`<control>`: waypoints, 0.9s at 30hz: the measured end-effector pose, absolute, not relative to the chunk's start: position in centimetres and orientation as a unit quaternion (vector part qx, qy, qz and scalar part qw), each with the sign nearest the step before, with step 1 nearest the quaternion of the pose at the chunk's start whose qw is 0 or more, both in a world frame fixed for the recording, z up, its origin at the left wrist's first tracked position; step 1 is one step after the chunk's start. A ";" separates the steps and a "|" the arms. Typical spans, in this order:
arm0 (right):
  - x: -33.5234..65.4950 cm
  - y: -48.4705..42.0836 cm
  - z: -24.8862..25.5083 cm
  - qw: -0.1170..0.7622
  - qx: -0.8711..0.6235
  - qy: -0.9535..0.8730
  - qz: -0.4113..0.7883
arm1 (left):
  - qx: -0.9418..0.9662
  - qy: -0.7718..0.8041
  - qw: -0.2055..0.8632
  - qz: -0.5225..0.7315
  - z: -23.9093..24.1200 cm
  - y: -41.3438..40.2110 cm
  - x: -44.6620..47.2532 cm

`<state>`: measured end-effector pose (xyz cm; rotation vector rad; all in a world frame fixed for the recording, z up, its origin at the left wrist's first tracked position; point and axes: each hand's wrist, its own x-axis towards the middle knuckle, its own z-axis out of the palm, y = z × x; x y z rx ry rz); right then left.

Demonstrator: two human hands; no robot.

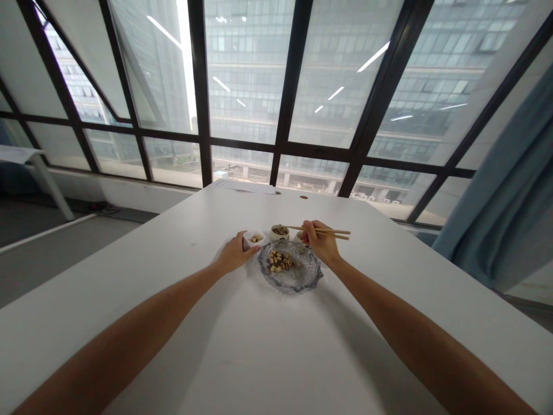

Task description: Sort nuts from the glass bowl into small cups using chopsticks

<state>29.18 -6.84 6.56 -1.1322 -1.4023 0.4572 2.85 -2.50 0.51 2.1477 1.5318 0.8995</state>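
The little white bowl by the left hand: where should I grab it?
Grip the little white bowl by its outer wall, coming from the left as the left hand does. The glass plate and the second bowl crowd its right side.

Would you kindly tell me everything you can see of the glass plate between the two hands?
The glass plate looks clear and greyish, with a wavy, scalloped rim and a patterned surface. It lies flat on the white table, just in front of two small bowls. A heap of what look like nuts sits on its left half; the rest is bare. The right hand, holding chopsticks, hovers over its far right edge; whether it touches the plate is unclear. The left hand is apart from it.
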 end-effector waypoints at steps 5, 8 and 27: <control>30.1 -7.5 8.0 0.638 -0.476 -0.575 0.191 | 0.757 0.542 0.175 0.320 0.4 -2.4 2.9; 31.3 -9.8 9.8 0.614 -0.503 -0.584 0.171 | 0.756 0.538 0.179 0.328 0.2 -2.4 2.9; 31.4 -13.8 9.5 0.381 -0.582 -0.707 0.128 | 0.758 0.538 0.178 0.323 0.2 -2.2 3.0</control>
